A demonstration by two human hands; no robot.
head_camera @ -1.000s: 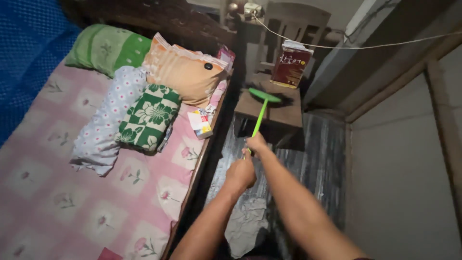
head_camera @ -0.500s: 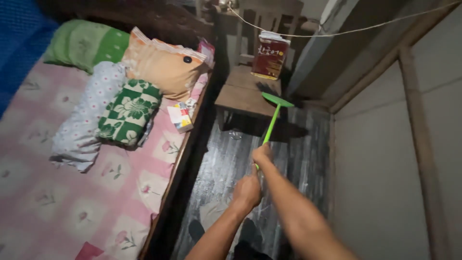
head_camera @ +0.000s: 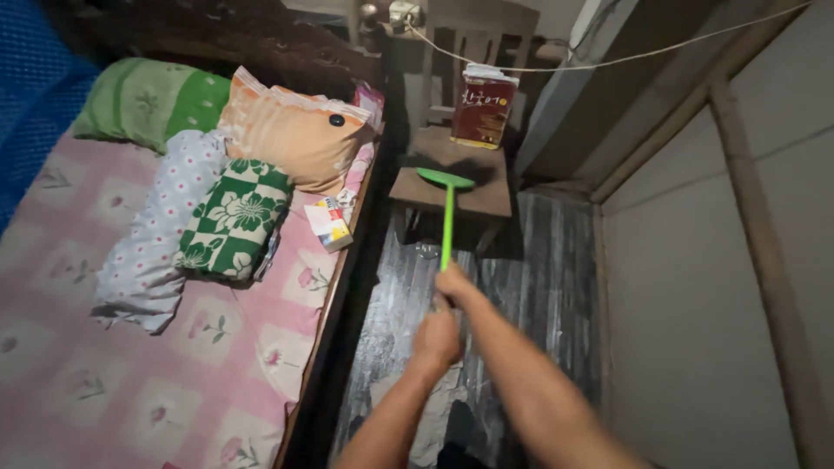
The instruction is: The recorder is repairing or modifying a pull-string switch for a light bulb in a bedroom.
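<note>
1. Both hands grip the one green long-handled broom [head_camera: 447, 217] in the head view: the right hand [head_camera: 455, 283] is curled round the near end of the handle, and the left hand [head_camera: 437, 337] sits just behind and below it, also wrapped into a fist. Whether the left hand closes on the handle itself or on the right wrist cannot be told, since the handle's end is hidden there.

2. Held this way, with both arms stretched forward, the broom reaches out ahead of the person; its flat green head lies on the seat of a small wooden chair [head_camera: 486, 195], touching the wood near the front left part.

3. A dark red book [head_camera: 483, 110] stands upright at the back of the seat, leaning against the chair's backrest, well apart from the broom head.

4. The chair stands in a narrow strip of dark streaked floor [head_camera: 539, 260] between the bed [head_camera: 174, 382] and a pale wall [head_camera: 695, 304].

5. On the bed's pink flowered sheet, an orange pillow [head_camera: 291, 135], a green pillow [head_camera: 143, 100], a green-and-white flowered cushion [head_camera: 234, 217] and a spotted cloth [head_camera: 161, 226] are heaped at the head end. A small carton [head_camera: 330, 224] lies at the bed's edge.

6. A thin cord [head_camera: 608, 59] runs slack across the top, above the chair.
</note>
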